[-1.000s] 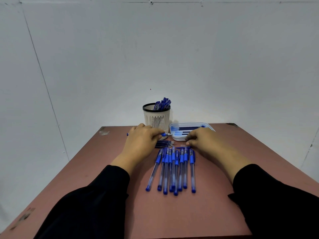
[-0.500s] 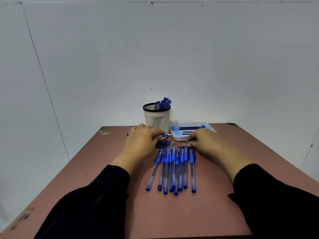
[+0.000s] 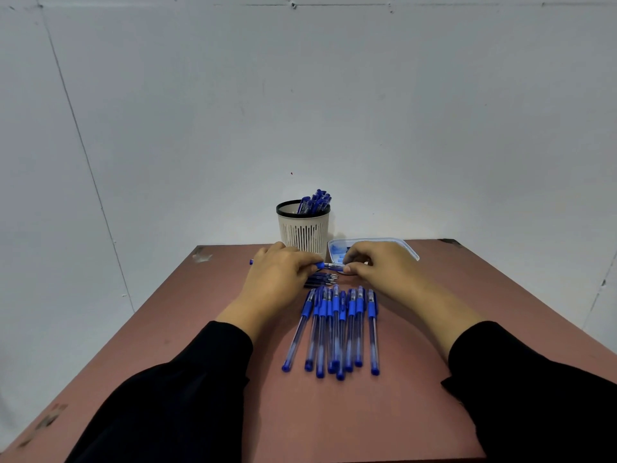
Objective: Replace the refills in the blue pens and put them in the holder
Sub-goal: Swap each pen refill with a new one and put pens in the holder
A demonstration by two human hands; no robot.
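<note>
Before the holder (image 3: pixel 303 228) | left hand (image 3: pixel 278 279) grips pen (image 3: pixel 321 265), right hand (image 3: pixel 377 267) pinches its tip | step: refill swap, likely | next: close it, drop into holder | row of pens (image 3: pixel 337 329) waits nearer.

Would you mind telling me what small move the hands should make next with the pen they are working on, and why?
Probably the right hand should twist or pull at the tip end of the pen, since the left hand already grips its barrel and both hands meet at that end. Spare refills lie just below.
</note>
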